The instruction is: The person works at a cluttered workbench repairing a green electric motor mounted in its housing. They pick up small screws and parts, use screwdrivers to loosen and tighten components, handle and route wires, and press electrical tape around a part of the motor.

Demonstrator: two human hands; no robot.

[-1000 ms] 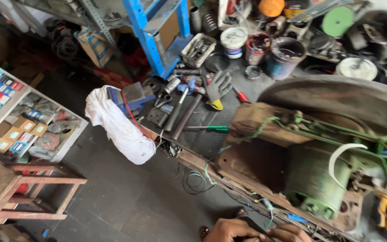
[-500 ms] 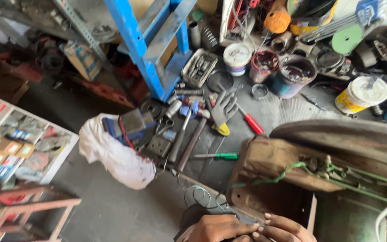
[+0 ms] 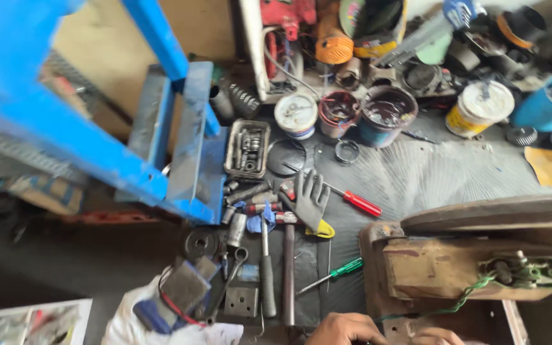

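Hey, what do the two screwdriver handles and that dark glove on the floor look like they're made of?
Red screwdriver: the handle looks like glossy moulded plastic, on a thin bare metal shaft. Green screwdriver: its handle seems translucent plastic, since it looks see-through green. Glove: probably knit fabric with a matte dark rubbery coating and a yellow cuff; the coating is a guess from its dull surface. Both hands are bare, at the bottom edge.

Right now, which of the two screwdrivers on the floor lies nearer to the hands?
The green-handled screwdriver, just above the left hand. The red-handled screwdriver lies farther up, beside the grey glove.
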